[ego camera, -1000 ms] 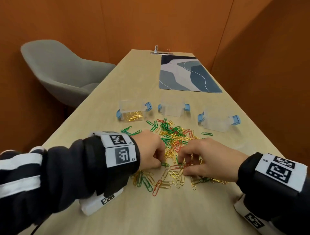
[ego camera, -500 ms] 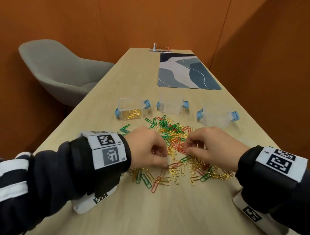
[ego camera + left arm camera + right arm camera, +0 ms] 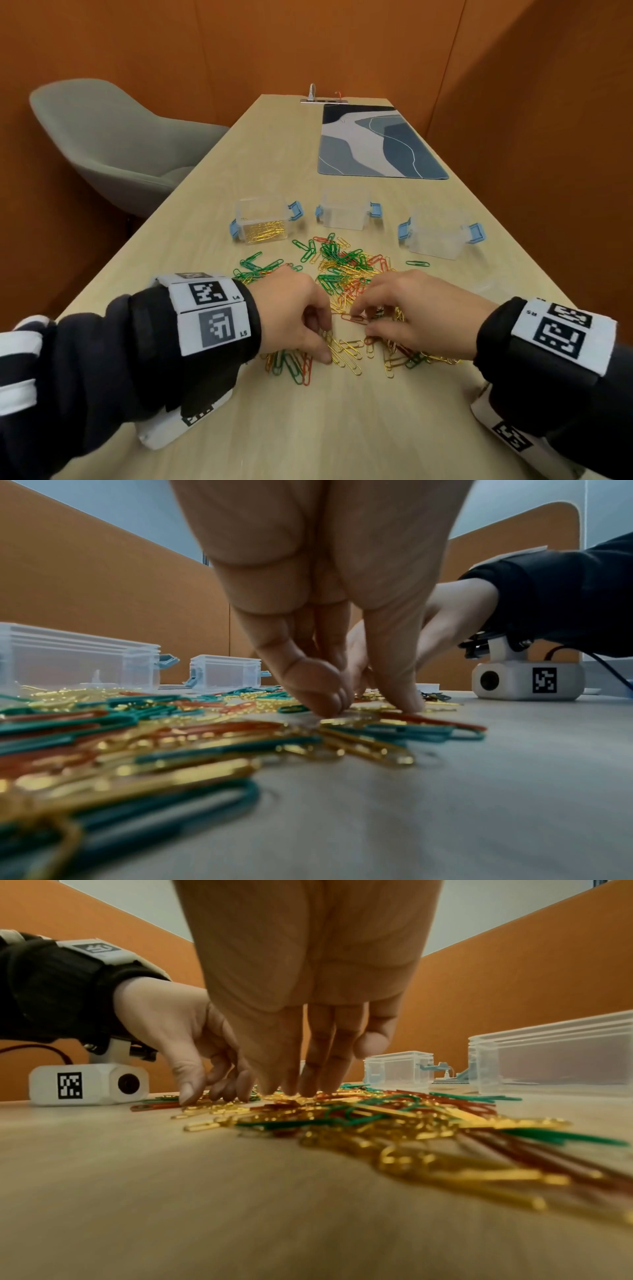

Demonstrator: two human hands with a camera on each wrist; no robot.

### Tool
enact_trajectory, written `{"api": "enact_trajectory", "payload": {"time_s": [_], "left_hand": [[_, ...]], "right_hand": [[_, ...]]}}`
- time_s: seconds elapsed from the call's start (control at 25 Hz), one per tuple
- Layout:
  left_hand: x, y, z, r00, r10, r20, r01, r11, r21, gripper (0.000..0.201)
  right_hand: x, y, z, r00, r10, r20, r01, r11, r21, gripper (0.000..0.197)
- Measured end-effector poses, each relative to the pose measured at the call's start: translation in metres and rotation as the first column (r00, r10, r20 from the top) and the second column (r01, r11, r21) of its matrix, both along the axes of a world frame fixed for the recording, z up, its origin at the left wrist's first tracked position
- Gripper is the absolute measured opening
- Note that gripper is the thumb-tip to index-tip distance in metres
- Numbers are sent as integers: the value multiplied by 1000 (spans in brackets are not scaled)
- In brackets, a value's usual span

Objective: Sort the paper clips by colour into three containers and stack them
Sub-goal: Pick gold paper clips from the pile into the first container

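both hands pinch at gold clips in the tangled pile, left hand and right hand, so linked red or green ones may ride along.

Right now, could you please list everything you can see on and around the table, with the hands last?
Paper clips: many, gold, green and red, in a loose pile on the table in front of the containers.
Left container: one, clear with blue latches, holds gold clips.
Middle container: one, clear with blue latches, no clips visible.
Right container: one, clear with blue latches, no clips visible.
Table: one, light wood.
Mat: one, blue and white, far right of table.
Chair: one, grey, left of table.
Left hand: fingertips down on gold clips.
Right hand: fingertips in the pile.
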State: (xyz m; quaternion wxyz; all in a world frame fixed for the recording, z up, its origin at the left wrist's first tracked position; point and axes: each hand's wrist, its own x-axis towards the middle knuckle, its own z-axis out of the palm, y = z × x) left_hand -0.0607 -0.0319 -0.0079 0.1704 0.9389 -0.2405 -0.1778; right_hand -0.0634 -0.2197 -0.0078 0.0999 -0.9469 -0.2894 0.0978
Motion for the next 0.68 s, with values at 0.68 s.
{"api": "enact_trajectory", "payload": {"time_s": [0.68], "left_hand": [[0,-13,-5,950,-281,140,281,959,14,20]], "right_hand": [[-1,-11,0,996,-87,-18,87,996,-14,24]]}}
